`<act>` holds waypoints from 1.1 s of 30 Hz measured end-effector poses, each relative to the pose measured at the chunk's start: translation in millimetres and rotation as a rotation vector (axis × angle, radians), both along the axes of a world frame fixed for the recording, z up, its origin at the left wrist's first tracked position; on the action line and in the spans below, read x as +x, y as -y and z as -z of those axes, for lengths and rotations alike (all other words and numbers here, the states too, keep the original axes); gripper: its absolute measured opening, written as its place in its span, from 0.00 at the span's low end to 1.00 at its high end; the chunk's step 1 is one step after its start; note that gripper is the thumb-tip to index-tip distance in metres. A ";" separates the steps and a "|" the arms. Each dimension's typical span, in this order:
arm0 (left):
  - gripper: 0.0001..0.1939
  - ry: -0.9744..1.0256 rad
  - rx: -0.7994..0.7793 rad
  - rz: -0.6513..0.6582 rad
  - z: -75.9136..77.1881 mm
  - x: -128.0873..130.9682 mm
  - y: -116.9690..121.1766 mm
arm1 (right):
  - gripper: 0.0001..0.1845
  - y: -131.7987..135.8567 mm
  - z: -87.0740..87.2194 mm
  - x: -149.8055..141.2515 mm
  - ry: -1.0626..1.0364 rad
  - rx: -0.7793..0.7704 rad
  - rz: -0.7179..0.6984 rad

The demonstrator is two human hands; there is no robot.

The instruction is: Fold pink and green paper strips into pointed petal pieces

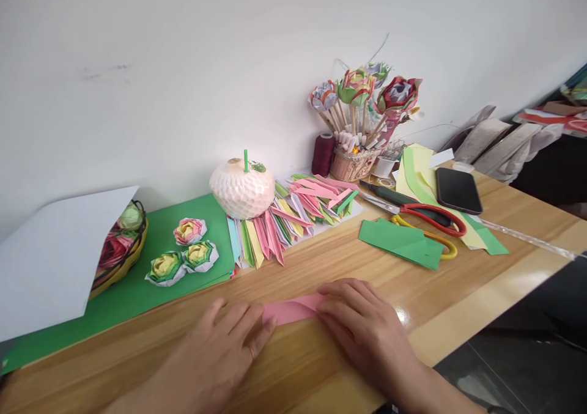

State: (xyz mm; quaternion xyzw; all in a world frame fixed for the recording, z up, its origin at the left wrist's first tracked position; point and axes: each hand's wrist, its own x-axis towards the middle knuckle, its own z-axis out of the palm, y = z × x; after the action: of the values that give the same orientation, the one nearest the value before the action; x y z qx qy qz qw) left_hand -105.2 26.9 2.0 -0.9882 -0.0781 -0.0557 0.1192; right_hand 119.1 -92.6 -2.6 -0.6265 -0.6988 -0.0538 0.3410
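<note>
A folded pink paper strip (293, 309) lies on the wooden table (458, 292) near its front edge. My left hand (224, 343) lies flat with fingers stretched out, its fingertips pressing the strip's left end. My right hand (362, 325) lies flat over the strip's right end, fingers extended. Neither hand grips anything.
Behind the strip lie a pile of folded coloured paper pieces (293, 215), a white coconut with a green straw (242, 189), paper flowers (183, 252) on green card, scissors (424, 215), a phone (457, 190), green paper (401, 243) and a basket of paper roses (362, 120).
</note>
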 end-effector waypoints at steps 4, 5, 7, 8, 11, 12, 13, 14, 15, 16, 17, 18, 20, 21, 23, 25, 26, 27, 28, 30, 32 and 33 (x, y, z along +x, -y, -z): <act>0.18 0.081 0.042 -0.078 -14.7 11.2 -9.8 | 0.09 2.7 -2.9 -3.1 -0.011 0.064 0.091; 0.20 0.105 0.034 -0.086 -18.7 14.2 -11.4 | 0.08 3.2 -3.8 -4.3 0.011 0.086 0.122; 0.20 0.225 -0.059 -0.036 -24.4 18.8 -10.9 | 0.09 3.8 -5.1 -8.6 0.081 0.139 0.160; 0.19 0.268 -0.152 -0.012 -25.4 20.4 -8.7 | 0.09 3.9 -5.2 -12.0 0.110 0.159 0.163; 0.21 0.245 -0.452 -0.002 -21.2 23.3 2.3 | 0.10 3.4 -2.3 -25.5 0.096 0.105 0.080; 0.21 0.228 -0.520 0.012 -18.1 23.9 5.9 | 0.10 3.1 -0.5 -30.0 0.058 0.045 0.030; 0.21 0.218 -0.575 0.024 -14.8 24.6 8.9 | 0.09 2.6 1.3 -34.0 0.015 -0.027 -0.023; 0.20 0.221 -0.621 0.024 -11.7 25.3 10.9 | 0.08 2.0 2.9 -37.2 -0.028 -0.098 -0.071; 0.18 0.228 -0.661 0.014 -9.0 26.2 12.0 | 0.06 1.3 3.9 -39.3 -0.065 -0.164 -0.110; 0.17 0.237 -0.695 0.000 -6.9 27.0 12.4 | 0.05 0.6 4.2 -40.3 -0.092 -0.219 -0.143; 0.16 0.251 -0.722 -0.016 -5.4 28.0 12.2 | 0.04 -0.2 3.5 -40.3 -0.112 -0.259 -0.169; 0.15 0.266 -0.742 -0.026 -4.3 28.9 11.6 | 0.02 -0.9 2.0 -39.4 -0.127 -0.285 -0.200; 0.15 0.304 -0.765 -0.040 -2.9 30.7 9.8 | 0.05 -2.3 -2.9 -35.7 -0.160 -0.306 -0.260; 0.15 0.326 -0.770 -0.048 -2.2 31.4 8.9 | 0.09 -3.0 -5.6 -33.2 -0.179 -0.313 -0.288; 0.15 0.355 -0.767 -0.060 -0.7 32.3 6.9 | 0.14 -4.3 -9.3 -27.8 -0.215 -0.330 -0.335; 0.15 0.363 -0.741 -0.069 1.1 32.6 4.9 | 0.16 -5.9 -9.5 -22.3 -0.228 -0.319 -0.361; 0.15 0.363 -0.719 -0.068 1.8 32.5 3.8 | 0.16 -6.9 -8.2 -19.7 -0.219 -0.303 -0.363; 0.15 0.364 -0.693 -0.067 2.5 32.3 2.8 | 0.15 -8.1 -6.5 -17.1 -0.200 -0.282 -0.355; 0.15 0.367 -0.664 -0.067 3.0 32.1 1.9 | 0.14 -9.4 -4.6 -14.7 -0.171 -0.264 -0.341; 0.15 0.380 -0.589 -0.070 3.7 32.0 0.9 | 0.12 -12.3 -1.8 -10.2 -0.097 -0.247 -0.306; 0.16 0.398 -0.487 -0.066 4.3 32.6 1.0 | 0.11 -15.2 -1.9 -6.2 -0.041 -0.241 -0.281; 0.16 0.410 -0.428 -0.056 4.7 33.3 1.4 | 0.11 -16.6 -3.1 -4.3 -0.027 -0.238 -0.279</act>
State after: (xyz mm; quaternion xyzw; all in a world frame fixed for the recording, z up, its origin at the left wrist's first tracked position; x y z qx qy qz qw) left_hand -71.8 25.5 -2.8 -0.9565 -0.1376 -0.2332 -0.1086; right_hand 114.8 -76.0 0.5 -0.5600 -0.7756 0.0856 0.2782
